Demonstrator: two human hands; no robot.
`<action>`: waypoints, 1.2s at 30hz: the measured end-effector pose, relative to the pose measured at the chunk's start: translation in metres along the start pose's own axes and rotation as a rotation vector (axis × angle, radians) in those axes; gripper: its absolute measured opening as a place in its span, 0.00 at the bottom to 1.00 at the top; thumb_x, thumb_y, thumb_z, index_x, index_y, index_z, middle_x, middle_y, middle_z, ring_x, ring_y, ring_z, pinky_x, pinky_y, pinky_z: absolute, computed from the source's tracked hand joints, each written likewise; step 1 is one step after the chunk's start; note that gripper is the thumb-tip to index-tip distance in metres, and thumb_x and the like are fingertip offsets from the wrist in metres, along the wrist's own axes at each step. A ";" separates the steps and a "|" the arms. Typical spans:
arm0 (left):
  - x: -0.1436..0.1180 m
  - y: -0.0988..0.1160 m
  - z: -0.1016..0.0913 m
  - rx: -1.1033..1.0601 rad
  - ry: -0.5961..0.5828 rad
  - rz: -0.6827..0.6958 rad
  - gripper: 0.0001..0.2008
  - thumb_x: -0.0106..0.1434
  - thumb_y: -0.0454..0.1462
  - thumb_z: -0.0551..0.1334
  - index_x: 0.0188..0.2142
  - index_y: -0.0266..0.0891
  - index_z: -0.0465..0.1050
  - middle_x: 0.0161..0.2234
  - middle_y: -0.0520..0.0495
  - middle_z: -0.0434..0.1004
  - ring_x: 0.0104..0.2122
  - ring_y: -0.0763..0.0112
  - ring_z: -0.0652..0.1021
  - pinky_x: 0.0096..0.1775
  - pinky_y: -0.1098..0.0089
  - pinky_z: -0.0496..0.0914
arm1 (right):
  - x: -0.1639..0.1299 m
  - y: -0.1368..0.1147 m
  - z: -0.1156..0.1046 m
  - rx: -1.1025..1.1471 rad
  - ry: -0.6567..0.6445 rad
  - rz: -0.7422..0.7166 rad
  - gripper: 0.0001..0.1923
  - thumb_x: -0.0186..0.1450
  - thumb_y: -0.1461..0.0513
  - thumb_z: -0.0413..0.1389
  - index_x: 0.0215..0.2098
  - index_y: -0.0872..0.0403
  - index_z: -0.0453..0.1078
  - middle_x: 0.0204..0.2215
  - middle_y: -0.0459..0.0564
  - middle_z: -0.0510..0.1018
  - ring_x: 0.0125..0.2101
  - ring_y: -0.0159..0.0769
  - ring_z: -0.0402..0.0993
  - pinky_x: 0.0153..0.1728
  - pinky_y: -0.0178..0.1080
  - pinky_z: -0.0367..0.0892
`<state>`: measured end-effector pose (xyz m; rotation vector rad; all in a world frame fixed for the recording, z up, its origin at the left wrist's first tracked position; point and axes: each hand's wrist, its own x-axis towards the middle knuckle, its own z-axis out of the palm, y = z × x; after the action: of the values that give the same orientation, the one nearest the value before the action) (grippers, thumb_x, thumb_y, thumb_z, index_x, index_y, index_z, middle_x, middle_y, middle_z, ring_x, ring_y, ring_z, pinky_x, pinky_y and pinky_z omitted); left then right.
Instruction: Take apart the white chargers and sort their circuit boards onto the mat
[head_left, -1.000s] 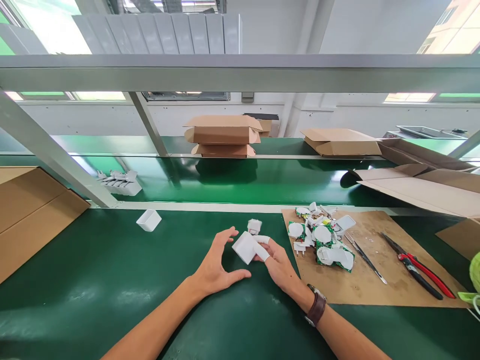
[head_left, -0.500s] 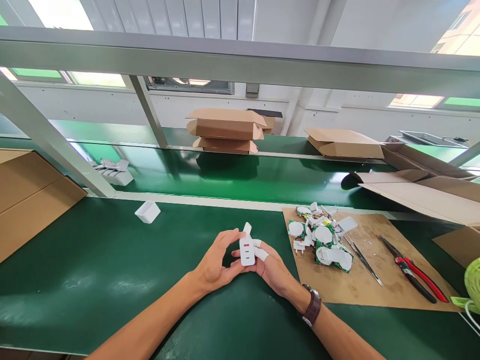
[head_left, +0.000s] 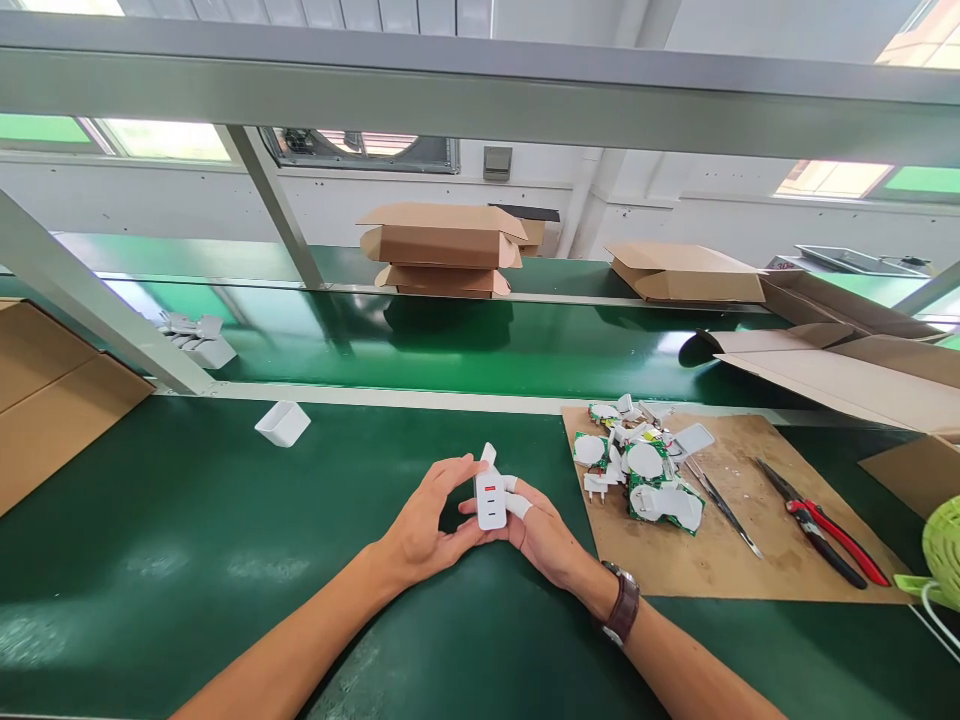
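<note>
Charger (head_left: pixel 491 508): held over the bench (head_left: pixel 187 500) between both hands, white, port face turned to the wearer
Ports: one red slot above two dark ones, down the face
Long axis: up and down the view, top leaning slightly left, a white flap (head_left: pixel 488 454) jutting beyond the upper end
Left hand (head_left: pixel 421 522): closed on the charger from the left, forefinger at the upper left edge, thumb reaching towards the lower end; how hard it presses, I cannot tell
Right hand (head_left: pixel 550 538): gripping from the right, white covers (head_left: pixel 517 505) on two fingers near that side, a fingertip showing past the left edge behind
Nearer hand: neither, both touch; the charger lies right of the left fingers, left of the right palm
White cup (head_left: pixel 283 424): on the bench, tilted, well apart to the left
Mat (head_left: pixel 660 570): right of the right hand, bearing heaped parts (head_left: pixel 646 465), tweezers (head_left: pixel 726 510) and red-and-black pliers (head_left: pixel 821 528)
Watch (head_left: pixel 621 605): on the right wrist
</note>
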<state>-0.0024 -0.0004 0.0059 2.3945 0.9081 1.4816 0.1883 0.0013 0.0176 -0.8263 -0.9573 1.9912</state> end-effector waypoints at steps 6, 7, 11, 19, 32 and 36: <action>0.003 0.001 -0.001 0.040 -0.034 -0.034 0.38 0.67 0.36 0.66 0.71 0.43 0.51 0.54 0.38 0.78 0.53 0.58 0.79 0.53 0.56 0.77 | 0.001 0.004 -0.002 -0.003 -0.016 -0.009 0.17 0.64 0.52 0.61 0.46 0.55 0.72 0.34 0.53 0.83 0.35 0.44 0.82 0.44 0.52 0.75; 0.003 0.001 -0.001 0.045 -0.037 -0.034 0.38 0.67 0.36 0.66 0.71 0.43 0.50 0.53 0.38 0.78 0.53 0.58 0.80 0.53 0.56 0.77 | 0.002 0.006 -0.003 -0.013 -0.017 -0.013 0.18 0.64 0.51 0.60 0.46 0.55 0.72 0.35 0.53 0.83 0.36 0.44 0.82 0.44 0.52 0.75; 0.002 -0.003 -0.002 0.088 -0.029 -0.073 0.38 0.66 0.36 0.65 0.70 0.42 0.49 0.53 0.38 0.77 0.51 0.57 0.79 0.52 0.54 0.76 | 0.005 0.010 -0.005 -0.171 0.061 -0.138 0.19 0.67 0.50 0.58 0.49 0.53 0.72 0.41 0.53 0.82 0.40 0.45 0.81 0.46 0.53 0.77; 0.003 -0.020 -0.002 0.222 -0.071 -0.405 0.27 0.62 0.40 0.67 0.60 0.42 0.65 0.51 0.40 0.76 0.49 0.55 0.78 0.51 0.53 0.75 | -0.009 0.005 -0.006 -0.864 0.161 -0.735 0.15 0.75 0.62 0.47 0.57 0.49 0.68 0.49 0.54 0.78 0.47 0.40 0.77 0.52 0.47 0.75; 0.079 -0.048 0.066 -0.077 -0.243 -0.606 0.41 0.53 0.37 0.73 0.64 0.40 0.60 0.48 0.44 0.80 0.39 0.65 0.81 0.47 0.60 0.78 | -0.010 0.006 -0.015 -1.353 -0.033 -1.137 0.20 0.71 0.71 0.47 0.59 0.53 0.64 0.44 0.56 0.79 0.41 0.41 0.79 0.42 0.43 0.79; 0.063 -0.053 0.051 0.051 -0.214 -0.573 0.42 0.49 0.37 0.76 0.63 0.40 0.64 0.55 0.40 0.77 0.49 0.59 0.80 0.52 0.59 0.76 | -0.010 0.004 -0.019 -1.373 -0.053 -1.147 0.22 0.70 0.72 0.46 0.59 0.53 0.64 0.44 0.56 0.79 0.41 0.42 0.79 0.42 0.43 0.79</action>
<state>0.0399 0.0865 0.0040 2.0172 1.4278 0.9777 0.2073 -0.0024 0.0067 -0.5630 -2.1798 0.2011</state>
